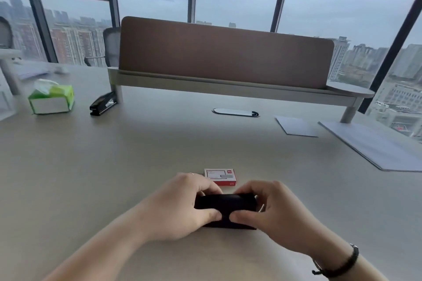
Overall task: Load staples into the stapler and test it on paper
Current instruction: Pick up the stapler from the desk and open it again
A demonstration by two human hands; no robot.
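Both hands grip a black stapler (225, 203) low over the near desk (159, 143): the left hand (182, 207) curls round its left end and the right hand (271, 210) round its right, thumbs pressed on the near side. Just beyond lies a red-and-white staple box (221, 177). Paper sheets (374, 146) rest far right, a second black stapler (102, 103) and green tissue pack (52, 99) far left.

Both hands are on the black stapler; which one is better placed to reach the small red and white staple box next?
Probably the right hand. The small red and white staple box lies just beyond the black stapler, slightly nearer the right hand's fingers, while the left hand grips the stapler's other end and can steady it.
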